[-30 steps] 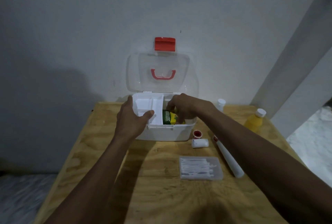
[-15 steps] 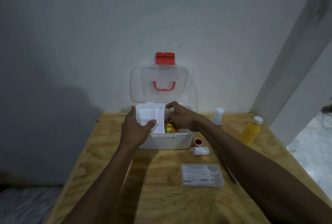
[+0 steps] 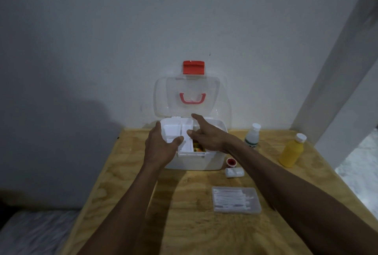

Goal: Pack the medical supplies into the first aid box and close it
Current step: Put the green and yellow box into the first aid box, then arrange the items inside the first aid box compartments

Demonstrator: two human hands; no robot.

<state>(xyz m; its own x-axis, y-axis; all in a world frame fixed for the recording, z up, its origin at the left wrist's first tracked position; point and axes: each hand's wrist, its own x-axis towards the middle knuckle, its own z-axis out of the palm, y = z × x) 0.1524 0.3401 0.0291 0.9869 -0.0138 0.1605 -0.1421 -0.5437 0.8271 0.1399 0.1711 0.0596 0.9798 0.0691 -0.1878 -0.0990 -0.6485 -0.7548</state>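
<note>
Over the open white plastic first aid box [image 3: 212, 160], my right hand [image 3: 206, 138] hovers with fingers spread and index stretched toward the raised clear lid [image 3: 190, 91], holding nothing. My left hand [image 3: 161, 148] grips the white divided inner tray [image 3: 178, 134], thumb hooked over its near edge, forearm reaching straight in. Beneath my right palm a yellow-green package [image 3: 197, 148] lies inside the box. On the plywood table [image 3: 184, 224], right of the box, sit a small red-centred tape roll [image 3: 231, 162], a white bandage roll [image 3: 234, 172], a clear case of cotton swabs [image 3: 236, 200], a white-capped clear bottle [image 3: 252, 136] and a yellow bottle [image 3: 291, 151].
</note>
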